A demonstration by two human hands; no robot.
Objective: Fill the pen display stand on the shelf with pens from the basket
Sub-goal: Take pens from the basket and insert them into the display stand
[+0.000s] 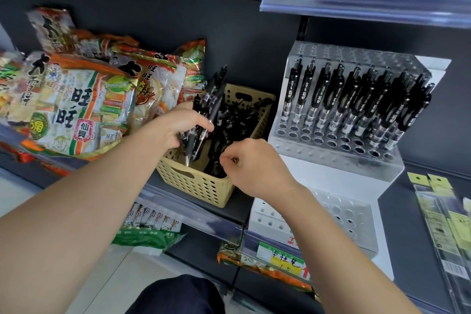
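Fingers (202, 125) of the left hand (175, 126) are curled round a fanned bundle of black pens (211, 99), held tilted above the basket (196, 183). The right hand (257, 166) hovers at the basket's right rim, its fingers (226, 160) drawn together in a pinch; whether a pen lies between them cannot be told. The basket sits at the shelf's (413, 211) front edge with more pens loose inside. The stand (336, 158) is just to its right, with rows of pens in its upper tier. The holes in front of them and the lower tier by the front edge are empty.

The bundle looks loosely held, so a pen could slide out and drop past the front edge while the left hand carries it across. A forearm brushing the basket could push it off that edge. The standing pens lean forward, and a hand reaching in close to them might tip some out. Snack bags (76, 99) crowd the basket's left side and could slump into it.
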